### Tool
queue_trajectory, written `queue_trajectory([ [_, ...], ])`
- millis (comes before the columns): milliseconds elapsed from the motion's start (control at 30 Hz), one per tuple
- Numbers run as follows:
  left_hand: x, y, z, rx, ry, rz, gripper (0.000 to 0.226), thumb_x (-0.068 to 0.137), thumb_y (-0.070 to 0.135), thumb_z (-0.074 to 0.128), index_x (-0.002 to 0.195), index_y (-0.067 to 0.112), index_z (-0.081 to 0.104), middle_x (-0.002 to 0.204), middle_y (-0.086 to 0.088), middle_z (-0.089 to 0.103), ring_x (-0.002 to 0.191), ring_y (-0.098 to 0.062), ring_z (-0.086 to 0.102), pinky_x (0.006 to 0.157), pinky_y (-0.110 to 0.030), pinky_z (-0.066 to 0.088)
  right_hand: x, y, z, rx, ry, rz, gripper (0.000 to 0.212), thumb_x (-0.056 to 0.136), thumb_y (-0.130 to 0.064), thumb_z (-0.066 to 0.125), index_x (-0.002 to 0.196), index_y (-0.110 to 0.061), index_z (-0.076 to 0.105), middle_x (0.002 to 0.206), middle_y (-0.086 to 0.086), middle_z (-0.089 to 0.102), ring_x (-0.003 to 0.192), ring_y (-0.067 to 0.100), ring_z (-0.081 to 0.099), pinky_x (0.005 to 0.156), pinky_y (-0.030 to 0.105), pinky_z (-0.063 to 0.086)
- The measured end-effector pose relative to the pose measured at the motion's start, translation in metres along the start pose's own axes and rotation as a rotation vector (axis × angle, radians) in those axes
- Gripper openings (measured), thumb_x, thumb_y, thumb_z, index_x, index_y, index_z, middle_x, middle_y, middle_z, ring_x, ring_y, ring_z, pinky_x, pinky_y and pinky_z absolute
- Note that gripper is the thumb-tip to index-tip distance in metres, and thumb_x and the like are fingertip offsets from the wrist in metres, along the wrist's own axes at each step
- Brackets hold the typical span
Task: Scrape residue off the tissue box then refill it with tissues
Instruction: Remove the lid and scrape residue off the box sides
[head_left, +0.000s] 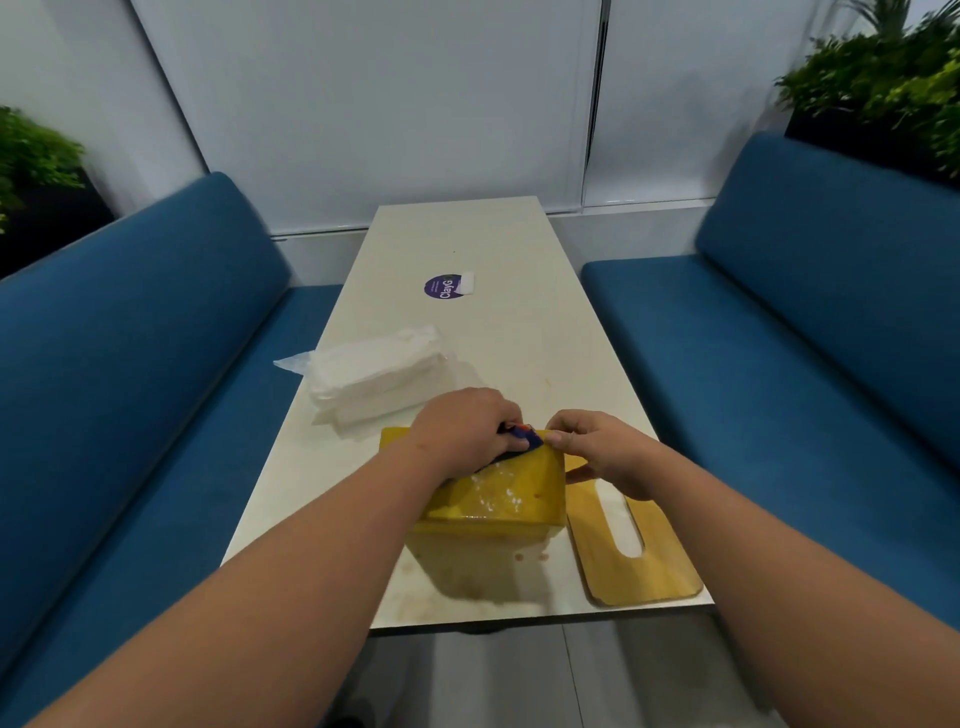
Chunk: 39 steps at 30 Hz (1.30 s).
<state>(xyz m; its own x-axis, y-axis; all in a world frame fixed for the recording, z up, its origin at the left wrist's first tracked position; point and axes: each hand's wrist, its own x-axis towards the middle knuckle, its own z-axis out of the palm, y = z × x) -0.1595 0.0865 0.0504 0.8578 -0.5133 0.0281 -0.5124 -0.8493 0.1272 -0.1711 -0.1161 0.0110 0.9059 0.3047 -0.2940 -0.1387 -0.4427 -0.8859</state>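
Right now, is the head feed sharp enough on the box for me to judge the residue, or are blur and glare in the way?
Head view: the yellow tissue box is fairly sharp, white flecks readable, with a glossy sheen along its near edge; the left hand and scraper look slightly soft; wide-angle bending curves the benches and blurs the frame edges; a soft shadow falls on the table before the box.

A round purple sticker (443, 287) on the table (519, 332) reads "ClayG".
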Motion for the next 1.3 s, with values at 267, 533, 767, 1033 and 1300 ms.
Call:
queue_trajectory([
  [267, -0.022, -0.036, -0.008, -0.027, 0.015, -0.151, 0.029, 0.091, 0.05, 0.054, 0.106, 0.029, 0.067, 0.091, 0.011, 0.053, 0.084, -0.012, 0.048, 0.074, -0.033, 0.045, 0.001, 0.001, 0.001, -0.147, 0.029, -0.056, 0.012, 0.099, -0.033, 0.048, 0.104, -0.028, 0.057, 0.107, -0.003, 0.059, 0.099, 0.017, 0.058, 0.081, 0.028, 0.054],
  [533, -0.01, 0.005, 0.002, -0.062, 0.089, -0.06, 0.028, 0.091, 0.048, 0.054, 0.111, 0.032, 0.064, 0.106, 0.007, 0.063, 0.096, -0.016, 0.055, 0.074, -0.032, 0.046, 0.002, 0.001, 0.008, -0.147, 0.101, -0.048, 0.016, 0.1, -0.034, 0.044, 0.102, -0.026, 0.058, 0.105, 0.0, 0.061, 0.099, 0.02, 0.056, 0.09, 0.04, 0.051],
  [767, -0.032, -0.02, 0.002, -0.115, 0.163, -0.144, 0.028, 0.092, 0.047, 0.054, 0.11, 0.031, 0.068, 0.111, 0.012, 0.054, 0.095, -0.013, 0.055, 0.078, -0.033, 0.05, 0.001, 0.005, 0.04, 0.028, 0.31, -0.106, 0.021, 0.097, -0.043, 0.048, 0.091, -0.025, 0.057, 0.091, 0.0, 0.06, 0.086, 0.02, 0.057, 0.071, 0.036, 0.053],
  [1033, -0.075, -0.054, 0.013, -0.13, 0.469, -0.353, 0.025, 0.092, 0.038, 0.061, 0.111, 0.025, 0.071, 0.102, 0.007, 0.057, 0.084, -0.018, 0.055, 0.067, -0.028, 0.043, 0.002, 0.006, 0.038, -0.041, 0.304, -0.144, 0.019, 0.097, -0.039, 0.048, 0.088, -0.024, 0.055, 0.088, 0.001, 0.058, 0.083, 0.019, 0.054, 0.071, 0.035, 0.048],
  [1300, -0.086, -0.027, 0.029, -0.028, 0.453, -0.272, 0.031, 0.092, 0.027, 0.061, 0.12, 0.016, 0.068, 0.101, -0.006, 0.062, 0.085, -0.03, 0.059, 0.065, -0.037, 0.05, 0.004, 0.007, 0.036, -0.11, 0.3, -0.161, 0.02, 0.097, -0.041, 0.048, 0.092, -0.022, 0.055, 0.091, 0.002, 0.058, 0.085, 0.019, 0.055, 0.076, 0.04, 0.05],
])
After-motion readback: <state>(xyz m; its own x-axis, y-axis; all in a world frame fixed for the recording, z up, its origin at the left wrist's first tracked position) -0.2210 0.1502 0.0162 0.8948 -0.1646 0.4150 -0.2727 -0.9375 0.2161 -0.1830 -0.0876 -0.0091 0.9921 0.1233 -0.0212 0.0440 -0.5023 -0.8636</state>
